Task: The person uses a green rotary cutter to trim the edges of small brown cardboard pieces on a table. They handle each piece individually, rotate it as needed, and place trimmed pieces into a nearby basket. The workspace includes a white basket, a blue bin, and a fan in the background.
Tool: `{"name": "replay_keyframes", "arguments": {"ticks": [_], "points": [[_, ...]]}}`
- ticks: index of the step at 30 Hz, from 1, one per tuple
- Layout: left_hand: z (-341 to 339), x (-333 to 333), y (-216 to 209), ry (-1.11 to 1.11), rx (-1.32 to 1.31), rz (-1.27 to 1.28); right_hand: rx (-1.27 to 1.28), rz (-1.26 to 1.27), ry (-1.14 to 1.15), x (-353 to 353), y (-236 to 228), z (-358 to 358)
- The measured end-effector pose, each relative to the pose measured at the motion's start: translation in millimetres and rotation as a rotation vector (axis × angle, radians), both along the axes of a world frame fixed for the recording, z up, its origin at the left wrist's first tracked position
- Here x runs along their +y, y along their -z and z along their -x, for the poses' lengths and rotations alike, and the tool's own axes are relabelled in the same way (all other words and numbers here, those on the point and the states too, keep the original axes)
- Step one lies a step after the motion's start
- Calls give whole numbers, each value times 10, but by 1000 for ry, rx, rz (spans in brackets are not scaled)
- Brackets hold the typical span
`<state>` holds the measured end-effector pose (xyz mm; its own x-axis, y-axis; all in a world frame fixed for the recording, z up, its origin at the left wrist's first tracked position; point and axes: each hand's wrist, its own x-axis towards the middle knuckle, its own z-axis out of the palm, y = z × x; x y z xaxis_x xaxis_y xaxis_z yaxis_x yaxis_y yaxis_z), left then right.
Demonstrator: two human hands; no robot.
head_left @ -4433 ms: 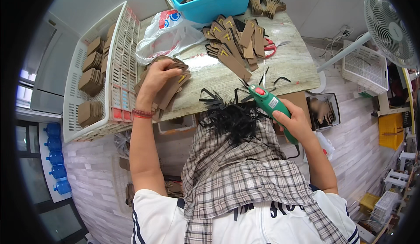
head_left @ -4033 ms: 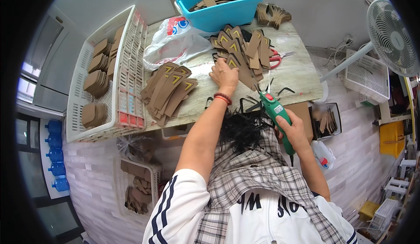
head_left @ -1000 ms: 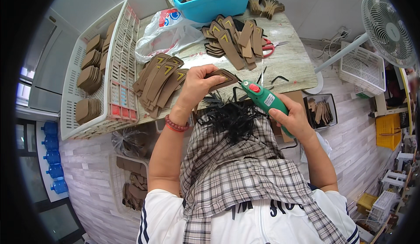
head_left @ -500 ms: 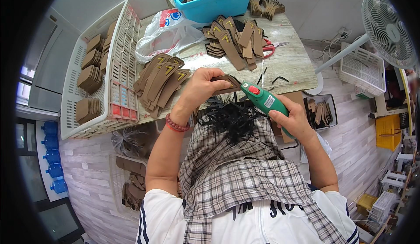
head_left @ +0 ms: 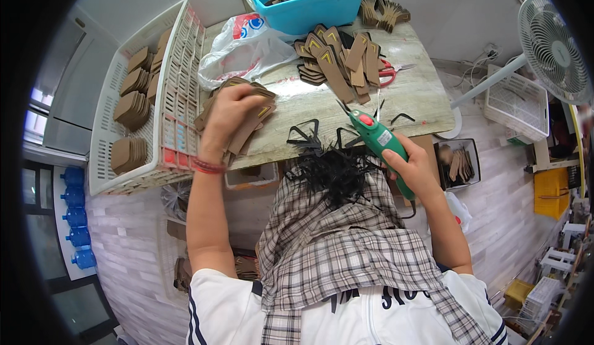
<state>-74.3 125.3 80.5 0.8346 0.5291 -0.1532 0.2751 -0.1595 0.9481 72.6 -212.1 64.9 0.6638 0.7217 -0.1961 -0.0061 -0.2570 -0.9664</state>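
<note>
My right hand (head_left: 413, 167) grips green electric scissors (head_left: 378, 138) with a red switch, their dark tip pointing up and left over the table edge. Over the left pile of brown flat pieces (head_left: 246, 133), some with yellow chevron marks, my left hand (head_left: 228, 115) is bent and smeared by motion. Whether it holds one of the pieces cannot be made out. Thin black trimmings (head_left: 331, 175) lie heaped on my plaid apron (head_left: 346, 252), and a few loops of them reach onto the table edge.
A second pile of brown pieces (head_left: 334, 66) lies mid-table beside red-handled scissors (head_left: 388, 74). Behind stand a blue bin (head_left: 312, 12) and a plastic bag (head_left: 244, 54). A white crate (head_left: 179, 91) holds stacks at left; a fan (head_left: 550, 45) stands right.
My left hand has moved left from in front of the electric scissors to the left pile; the brown piece it held no longer shows there. The electric scissors stay in my right hand.
</note>
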Motion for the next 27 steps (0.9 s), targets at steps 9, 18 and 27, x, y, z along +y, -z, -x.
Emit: {"name": "replay_keyframes", "arguments": {"ticks": [9, 18, 27], "points": [[-1534, -223, 994, -457, -65, -558, -20, 5, 79, -45, 262, -22], [-1876, -354, 1385, -512, -388, 241, 14, 2, 167, -23, 319, -61], [-907, -916, 528, -379, -626, 321, -52, -84, 100, 294, 51, 66]]}}
